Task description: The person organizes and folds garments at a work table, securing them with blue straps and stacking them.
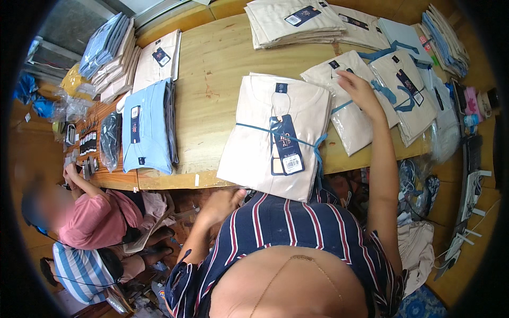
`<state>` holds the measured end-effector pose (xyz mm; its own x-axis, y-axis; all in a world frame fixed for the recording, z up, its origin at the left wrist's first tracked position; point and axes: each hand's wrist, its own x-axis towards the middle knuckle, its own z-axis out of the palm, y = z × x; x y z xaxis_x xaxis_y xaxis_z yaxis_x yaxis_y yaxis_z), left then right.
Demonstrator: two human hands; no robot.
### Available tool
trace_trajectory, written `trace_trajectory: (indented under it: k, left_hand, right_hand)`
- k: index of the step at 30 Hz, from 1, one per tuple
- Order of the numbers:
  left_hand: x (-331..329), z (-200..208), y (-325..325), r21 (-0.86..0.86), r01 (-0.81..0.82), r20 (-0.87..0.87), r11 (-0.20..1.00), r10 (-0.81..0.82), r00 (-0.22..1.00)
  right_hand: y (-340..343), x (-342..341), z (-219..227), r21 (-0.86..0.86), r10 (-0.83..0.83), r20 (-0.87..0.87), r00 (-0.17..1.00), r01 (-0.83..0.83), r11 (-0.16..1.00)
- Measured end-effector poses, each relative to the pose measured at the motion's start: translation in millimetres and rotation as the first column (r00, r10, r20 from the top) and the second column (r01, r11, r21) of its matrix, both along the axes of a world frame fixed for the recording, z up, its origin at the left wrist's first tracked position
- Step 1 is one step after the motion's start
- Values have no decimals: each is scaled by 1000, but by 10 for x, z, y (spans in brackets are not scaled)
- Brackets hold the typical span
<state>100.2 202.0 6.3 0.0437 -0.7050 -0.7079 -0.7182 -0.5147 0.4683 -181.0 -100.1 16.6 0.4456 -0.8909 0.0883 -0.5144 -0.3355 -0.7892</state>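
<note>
A bundle of folded cream shirts [249, 153] in clear plastic lies in front of me, tied round with a blue ribbon. Its navy hang tag [286, 146] faces up, and its near edge overhangs the table, against my striped top. My left hand [220, 205] is beside that near edge, below the tabletop, fingers stretched out and loosely together; I see nothing in it. Farther off, my right hand [359, 90] reaches over another ribbon-tied cream shirt pack [347, 127], fingers apart at its upper part. A second tied pack [405, 100] lies to its right.
More cream shirt stacks [294, 24] stand at the table's back. Folded blue shirts [148, 127] lie left, near taller blue and cream piles [108, 53]. Two people sit at lower left, one in a pink top [98, 220]. Cables and a white rack [466, 212] are at right.
</note>
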Motion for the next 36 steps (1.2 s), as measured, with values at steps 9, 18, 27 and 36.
trace_trajectory:
  k: [9,18,27,36]
  left_hand:
    - [555,-339,-502,8,-904,-697,427,651,301]
    - [962,-70,-1162,14,-647,-562,762,541,626]
    - [1005,-355,-2188,-640,1,22,769,17,1000]
    - [634,-442,-915,-749,-640,-581,-173,637,507]
  right_hand:
    - [302,966,189,315,484,-424,765,-377,871]
    - [1261,918,-538,591,-335,569,751,-90,802]
    - [1497,102,-377,737,-361,396,844,-58,673]
    - [295,833,-747,398,-76,576,814,-197,896]
